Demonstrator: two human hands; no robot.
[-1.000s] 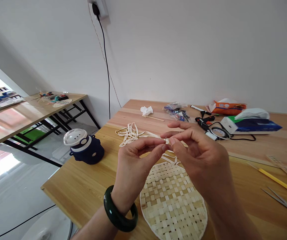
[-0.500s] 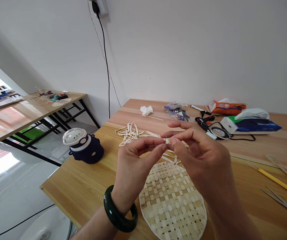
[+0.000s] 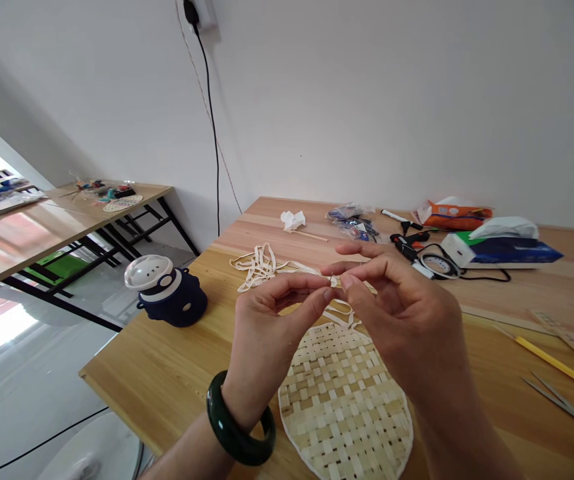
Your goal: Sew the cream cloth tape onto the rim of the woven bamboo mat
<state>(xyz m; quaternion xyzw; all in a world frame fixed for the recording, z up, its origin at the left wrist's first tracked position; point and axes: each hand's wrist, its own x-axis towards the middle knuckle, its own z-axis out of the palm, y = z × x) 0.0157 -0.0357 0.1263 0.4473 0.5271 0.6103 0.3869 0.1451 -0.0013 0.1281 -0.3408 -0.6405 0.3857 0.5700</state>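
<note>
My left hand [image 3: 271, 320], with a dark green bangle [image 3: 239, 420] on its wrist, and my right hand [image 3: 397, 313] are raised above the table and meet fingertip to fingertip. Both pinch the same end of a thin cream strip [image 3: 335, 283]. Below them lies an oval woven bamboo mat [image 3: 344, 403] flat on the wooden table [image 3: 167, 360]. A loose pile of cream strips [image 3: 259, 265] lies beyond the hands, and the held strip runs back toward it.
A navy pot with a white lid [image 3: 164, 293] stands at the left. At the back lie crumpled tissue [image 3: 293, 220], a plastic bag [image 3: 353, 223], a glue gun [image 3: 409, 243], an orange pack [image 3: 454, 215] and a blue pack [image 3: 507, 250]. Sticks and a yellow strip [image 3: 557, 360] lie right.
</note>
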